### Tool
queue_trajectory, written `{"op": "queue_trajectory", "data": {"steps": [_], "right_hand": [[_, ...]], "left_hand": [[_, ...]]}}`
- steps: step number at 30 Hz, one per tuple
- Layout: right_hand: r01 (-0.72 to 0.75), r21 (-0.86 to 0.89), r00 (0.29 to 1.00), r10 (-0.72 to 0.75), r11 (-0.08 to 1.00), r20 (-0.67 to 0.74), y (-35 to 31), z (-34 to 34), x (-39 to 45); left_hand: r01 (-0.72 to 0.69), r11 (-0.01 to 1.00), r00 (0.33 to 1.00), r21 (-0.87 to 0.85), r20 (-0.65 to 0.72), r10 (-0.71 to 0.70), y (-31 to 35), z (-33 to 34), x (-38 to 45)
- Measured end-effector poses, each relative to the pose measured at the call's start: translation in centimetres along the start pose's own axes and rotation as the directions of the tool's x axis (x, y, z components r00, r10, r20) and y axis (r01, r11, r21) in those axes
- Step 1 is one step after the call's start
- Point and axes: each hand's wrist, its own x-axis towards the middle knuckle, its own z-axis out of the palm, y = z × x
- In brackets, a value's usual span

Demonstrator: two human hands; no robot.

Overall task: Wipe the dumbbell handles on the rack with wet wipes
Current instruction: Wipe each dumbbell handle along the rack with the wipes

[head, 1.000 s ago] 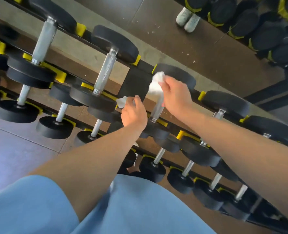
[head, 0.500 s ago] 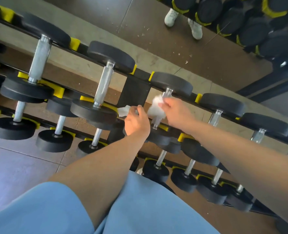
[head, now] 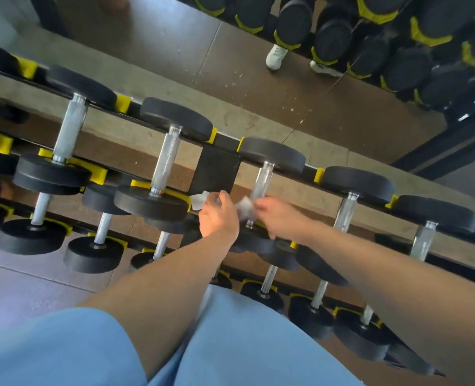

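Note:
A black rack [head: 216, 169] with yellow cradles holds rows of black dumbbells with silver handles. My right hand [head: 276, 215], blurred, presses a crumpled white wet wipe [head: 244, 208] against the lower end of one top-row dumbbell handle [head: 262, 181]. Just left of it, my left hand [head: 219, 215] is closed on a second white wipe [head: 200, 200], whose corner sticks out beside the neighbouring dumbbell's near plate [head: 151, 203]. That neighbour's handle [head: 166, 161] is bare.
More dumbbells sit on a lower tier [head: 94, 253] near my blue shorts [head: 230, 344]. A mirror behind the rack reflects white shoes [head: 276, 55] and stacked dumbbells [head: 397, 51]. Tiled floor [head: 22, 288] lies to the left.
My right hand slid the wipe down the handle from the far plate to the near end. My left hand stayed closed on its wipe beside it. The view shifted.

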Motion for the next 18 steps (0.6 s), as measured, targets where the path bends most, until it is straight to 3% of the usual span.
{"op": "queue_trajectory", "data": {"steps": [2, 3, 4, 5, 7, 8, 10, 13, 15, 16, 18], "right_hand": [[0.067, -0.049, 0.947, -0.079, 0.997, -0.311, -1.1, -1.6, 0.7], [0.113, -0.221, 0.887, -0.199, 0.969, -0.416, -1.5, -2.3, 1.1], [0.131, -0.432, 0.847, -0.328, 0.892, -0.419, -1.5, -2.9, 1.6], [0.130, -0.607, 0.853, -0.401, 0.784, -0.335, -1.6, -3.4, 1.8], [0.117, -0.786, 0.916, -0.372, 0.607, -0.151, -1.2, -3.6, 1.8], [0.128, -0.786, 0.934, -0.340, 0.605, -0.109, -0.9, -3.4, 1.8], [0.200, -0.687, 0.959, -0.284, 0.698, -0.010, -0.5, -1.8, 1.1], [0.169, -0.371, 0.981, -0.119, 0.913, 0.153, -1.0, 0.7, 0.2], [0.086, -0.211, 0.996, -0.075, 0.974, 0.057, -1.6, 0.0, 0.5], [0.100, -0.234, 0.991, -0.117, 0.967, -0.063, -2.2, -0.8, 0.9], [0.168, -0.434, 0.908, -0.311, 0.885, -0.282, -3.1, -2.7, 1.6]], "left_hand": [[0.000, 1.000, 1.000, 0.018, -0.006, 0.000, 0.1, 0.1, 0.0], [0.000, 1.000, 1.000, 0.013, -0.010, 0.000, 0.1, 0.0, -0.1], [0.000, 1.000, 1.000, 0.002, -0.011, 0.000, 0.0, 0.1, -0.1], [0.001, 1.000, 1.000, -0.005, -0.014, -0.001, 0.0, 0.1, -0.2], [0.001, 1.000, 1.000, -0.007, -0.019, -0.001, 0.0, 0.1, -0.2], [0.003, 1.000, 1.000, -0.005, -0.020, -0.003, 0.0, 0.1, -0.1], [0.009, 1.000, 1.000, 0.001, -0.021, -0.009, 0.1, 0.2, 0.0], [0.017, 1.000, 1.000, 0.010, -0.021, -0.017, 0.1, 0.2, 0.3], [0.014, 1.000, 0.999, -0.015, -0.029, -0.015, -0.2, 0.4, 0.4], [0.014, 1.000, 0.999, -0.023, -0.033, -0.015, -0.2, 0.4, 0.4], [0.014, 1.000, 0.999, -0.026, -0.033, -0.015, -0.3, 0.5, 0.4]]}}
